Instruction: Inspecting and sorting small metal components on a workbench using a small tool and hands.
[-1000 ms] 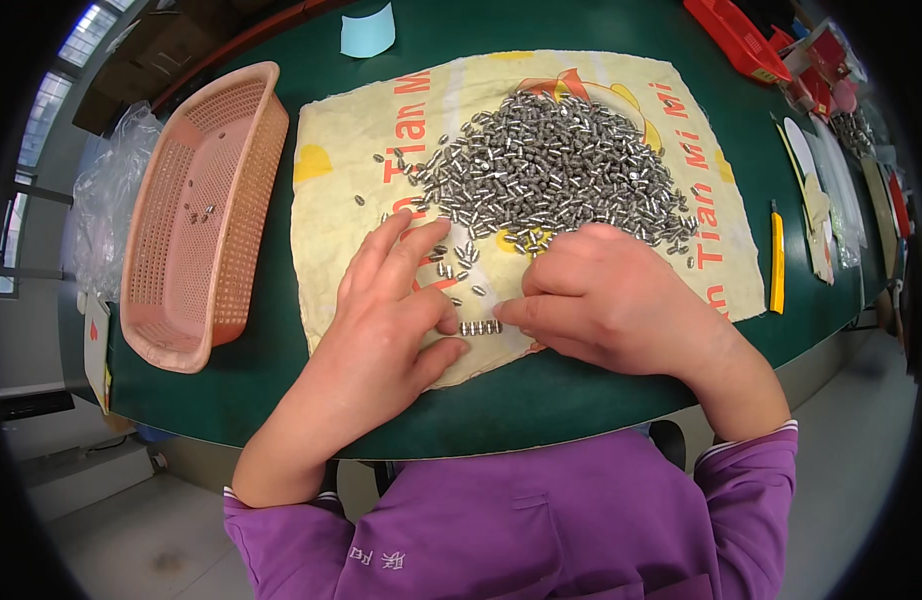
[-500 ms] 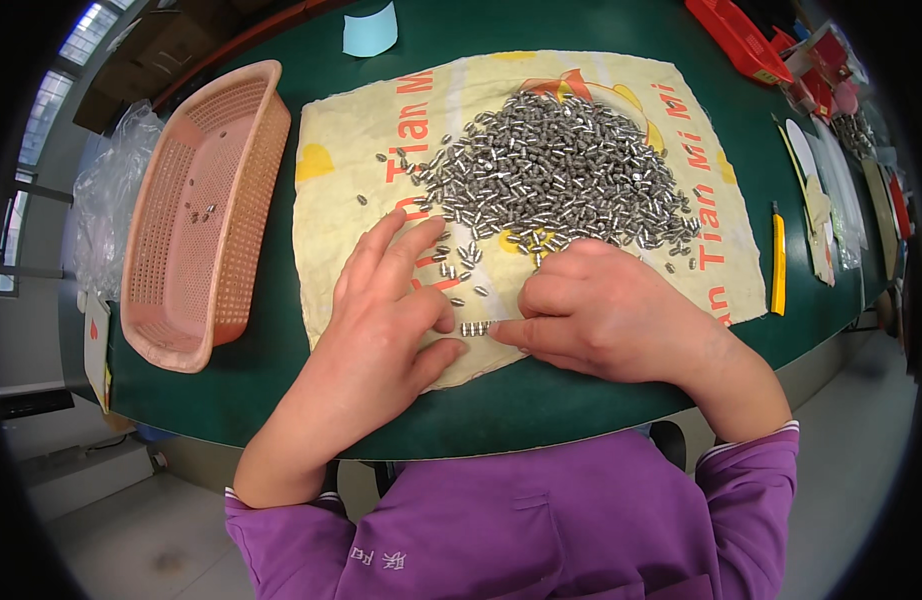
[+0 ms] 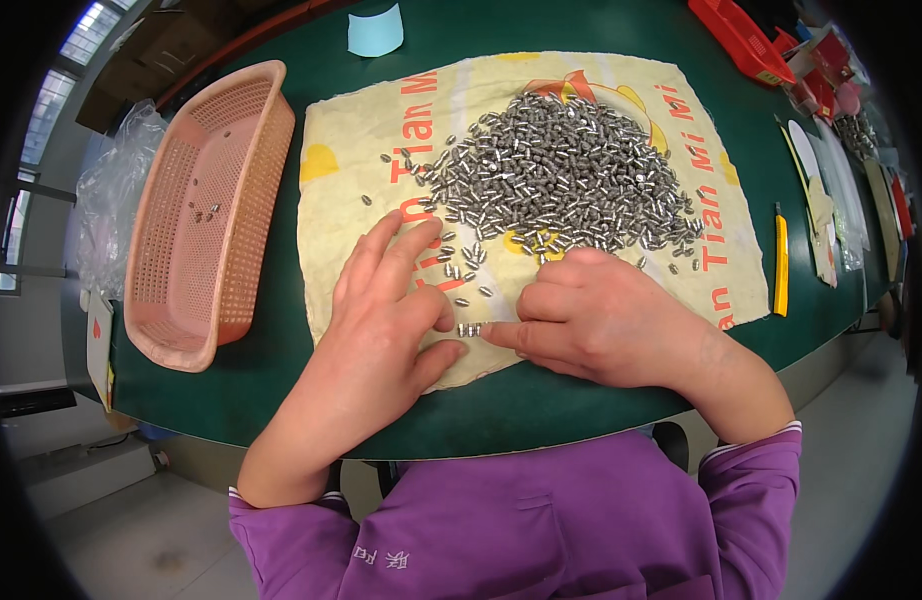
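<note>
The person wears a purple garment (image 3: 621,510), plain and matte, with soft creases spreading across the front. Its left sleeve (image 3: 296,530) and right sleeve (image 3: 756,495) are the same purple, cut short and ending near the elbows, where thin white trim (image 3: 788,430) edges the cuffs. On the wearer's left chest, pale lettering (image 3: 381,556) stands out against the cloth. Closer to the middle is a small stitched strip (image 3: 535,502), with a seam-like line running down beside it. Both forearms are uncovered, and the left hand (image 3: 389,300) and right hand (image 3: 601,318) are bare.
</note>
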Demonstrator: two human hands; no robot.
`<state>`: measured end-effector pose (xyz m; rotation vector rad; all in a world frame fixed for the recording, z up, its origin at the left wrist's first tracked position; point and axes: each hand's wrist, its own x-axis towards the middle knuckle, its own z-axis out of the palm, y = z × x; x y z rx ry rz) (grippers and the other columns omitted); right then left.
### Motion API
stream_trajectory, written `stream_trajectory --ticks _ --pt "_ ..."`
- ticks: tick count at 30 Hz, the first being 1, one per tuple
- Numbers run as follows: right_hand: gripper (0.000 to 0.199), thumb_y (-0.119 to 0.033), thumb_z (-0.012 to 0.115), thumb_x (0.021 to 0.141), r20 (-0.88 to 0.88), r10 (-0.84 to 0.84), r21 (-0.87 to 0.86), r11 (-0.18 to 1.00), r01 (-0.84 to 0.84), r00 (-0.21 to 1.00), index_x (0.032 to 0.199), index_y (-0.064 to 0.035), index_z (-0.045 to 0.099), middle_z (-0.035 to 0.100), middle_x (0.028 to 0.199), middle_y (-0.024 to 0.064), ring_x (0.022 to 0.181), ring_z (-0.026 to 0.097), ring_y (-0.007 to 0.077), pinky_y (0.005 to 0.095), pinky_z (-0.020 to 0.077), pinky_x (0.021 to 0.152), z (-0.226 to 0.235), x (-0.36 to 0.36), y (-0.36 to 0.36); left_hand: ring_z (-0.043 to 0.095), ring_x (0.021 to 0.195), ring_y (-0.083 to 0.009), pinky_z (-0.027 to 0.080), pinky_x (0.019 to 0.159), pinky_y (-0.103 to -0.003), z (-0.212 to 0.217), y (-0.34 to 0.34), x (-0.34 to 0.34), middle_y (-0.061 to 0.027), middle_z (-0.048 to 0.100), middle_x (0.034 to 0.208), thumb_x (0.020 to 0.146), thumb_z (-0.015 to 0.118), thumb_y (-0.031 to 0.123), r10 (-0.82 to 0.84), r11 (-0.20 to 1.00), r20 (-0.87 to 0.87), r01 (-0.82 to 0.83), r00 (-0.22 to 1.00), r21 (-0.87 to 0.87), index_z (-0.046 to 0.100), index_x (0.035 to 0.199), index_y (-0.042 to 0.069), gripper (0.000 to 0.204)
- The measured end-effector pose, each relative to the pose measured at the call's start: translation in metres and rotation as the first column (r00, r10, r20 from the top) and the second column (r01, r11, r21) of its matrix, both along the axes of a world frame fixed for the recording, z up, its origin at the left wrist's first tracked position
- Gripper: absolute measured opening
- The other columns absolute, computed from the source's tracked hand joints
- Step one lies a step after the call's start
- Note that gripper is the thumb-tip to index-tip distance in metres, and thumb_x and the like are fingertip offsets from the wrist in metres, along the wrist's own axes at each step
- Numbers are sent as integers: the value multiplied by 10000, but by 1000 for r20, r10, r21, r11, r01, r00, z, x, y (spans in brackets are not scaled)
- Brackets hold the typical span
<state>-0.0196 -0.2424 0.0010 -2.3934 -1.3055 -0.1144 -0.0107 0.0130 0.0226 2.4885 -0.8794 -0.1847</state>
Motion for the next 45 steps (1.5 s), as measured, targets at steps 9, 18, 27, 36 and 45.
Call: stream_trajectory --ticks 9,18,27,36,45 --pt "202 -173 734 839 26 -94 171 981 88 995 1038 -147 755 590 846 -1 839 625 192 353 480 743 -1 8 -3 343 1470 -479 330 1164 -573 -5 2 2 -227 450 1515 729 858 78 -37 998 14 38 999 -44 619 898 47 295" --pt "139 -166 723 857 98 -182 236 959 154 978 990 -130 740 598 841 14 840 630 221 376 488 750 -8 14 -5 329 1486 -486 327 1174 -562 -9 -3 4 -225 420 1549 730 844 54 -92 993 70 97 993 -73 619 955 70 319" --pt "124 -172 722 855 99 -169 238 961 142 981 969 -125 735 619 852 21 853 638 237 387 495 755 -6 14 -6 321 1491 -481 315 1188 -557 -13 -6 2 -213 420 1559 763 803 57 -105 990 89 112 991 -84 642 927 60 229" --pt "167 -145 747 859 160 -430 382 857 346 889 1023 -115 756 670 895 52 873 675 260 395 543 768 28 17 -29 301 1529 -442 330 1202 -517 11 5 -10 -170 430 1590 750 779 2 -16 998 135 24 991 -51 638 890 60 207" --pt "465 -280 703 963 215 -954 135 241 961 209 1398 -136 626 630 1298 116 1188 618 284 399 509 987 24 -44 -208 452 1428 -374 399 1160 -457 -17 32 -29 -159 518 1492 759 784 -1 142 976 -47 -148 989 -163 666 927 29 207"
